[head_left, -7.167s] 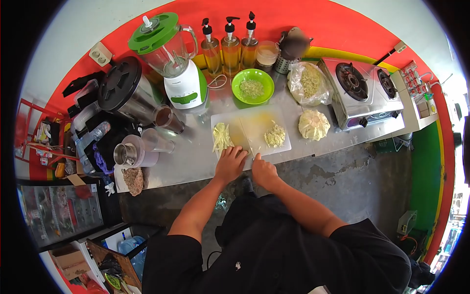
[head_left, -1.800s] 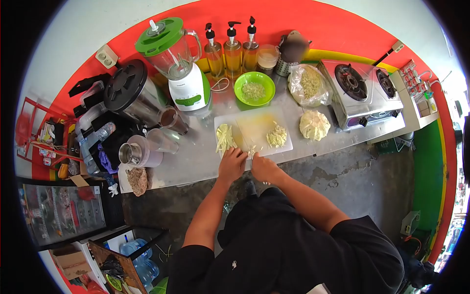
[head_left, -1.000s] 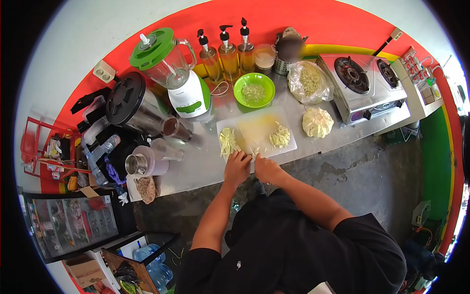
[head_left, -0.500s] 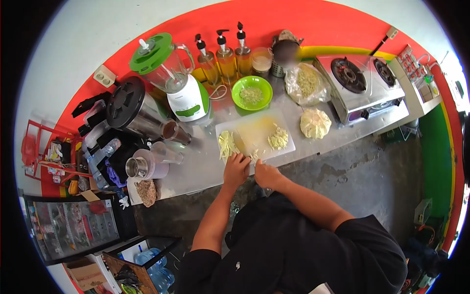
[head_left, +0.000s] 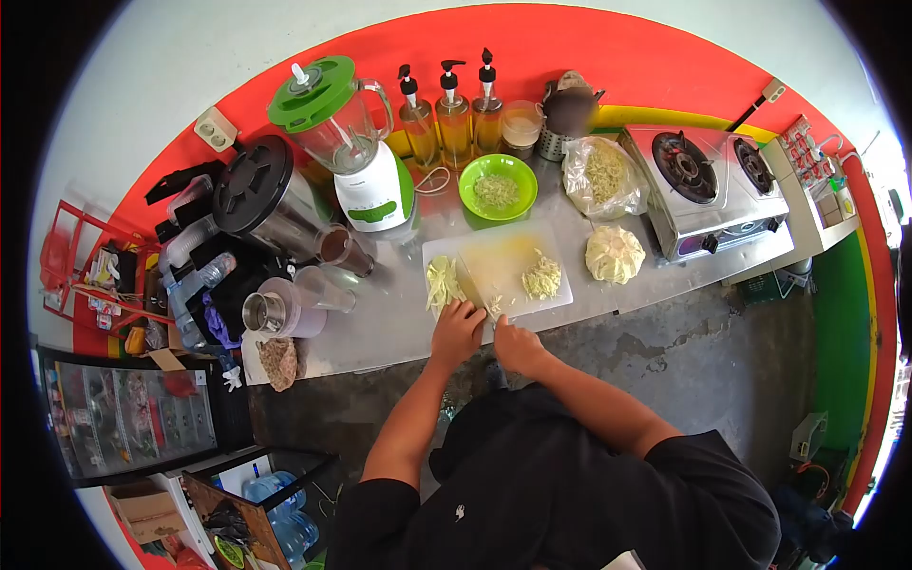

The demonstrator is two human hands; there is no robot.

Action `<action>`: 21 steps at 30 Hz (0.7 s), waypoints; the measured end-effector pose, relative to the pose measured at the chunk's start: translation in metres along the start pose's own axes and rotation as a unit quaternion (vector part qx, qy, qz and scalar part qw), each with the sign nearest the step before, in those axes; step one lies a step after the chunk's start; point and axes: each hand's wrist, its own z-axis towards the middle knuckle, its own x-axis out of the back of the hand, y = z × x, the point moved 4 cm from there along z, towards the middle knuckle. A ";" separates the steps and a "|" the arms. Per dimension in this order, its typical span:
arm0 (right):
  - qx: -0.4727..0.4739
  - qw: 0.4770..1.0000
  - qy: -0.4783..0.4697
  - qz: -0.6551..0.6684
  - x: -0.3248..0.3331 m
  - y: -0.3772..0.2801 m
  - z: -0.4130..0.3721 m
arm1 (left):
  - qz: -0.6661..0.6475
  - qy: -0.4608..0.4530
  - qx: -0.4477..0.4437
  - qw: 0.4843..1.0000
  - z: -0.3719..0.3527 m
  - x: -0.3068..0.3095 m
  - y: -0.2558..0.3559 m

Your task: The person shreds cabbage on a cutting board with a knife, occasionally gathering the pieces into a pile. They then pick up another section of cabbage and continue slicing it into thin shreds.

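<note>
My right hand (head_left: 518, 346) is wrapped round the handle of a knife (head_left: 472, 287), whose blade lies across the white cutting board (head_left: 513, 243) and points away from me. Beside the blade, my left hand (head_left: 459, 330) presses with curled fingers on pale green cabbage (head_left: 442, 282) at the board's left side. The fingertips partly hide what they grip. A few shredded bits lie near the knife's handle end. On the board's right side sits a small heap of chopped cabbage (head_left: 541, 275).
Behind the board stands a green bowl (head_left: 524, 200) with shreds. To the right are a cabbage half (head_left: 615, 255), a plastic bag of shreds (head_left: 605, 179) and a gas stove (head_left: 708, 190). A blender (head_left: 372, 195), pump bottles (head_left: 455, 128) and a steel container (head_left: 261, 195) line the back and left.
The view has shifted slightly, so the counter things appear a little to the right. Both hands keep nearly the same place on the board, with the knife still in my right hand.
</note>
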 end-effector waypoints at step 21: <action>-0.004 0.999 -0.015 0.036 0.001 0.027 -0.002 | 0.024 0.017 0.017 0.999 -0.003 -0.007 -0.001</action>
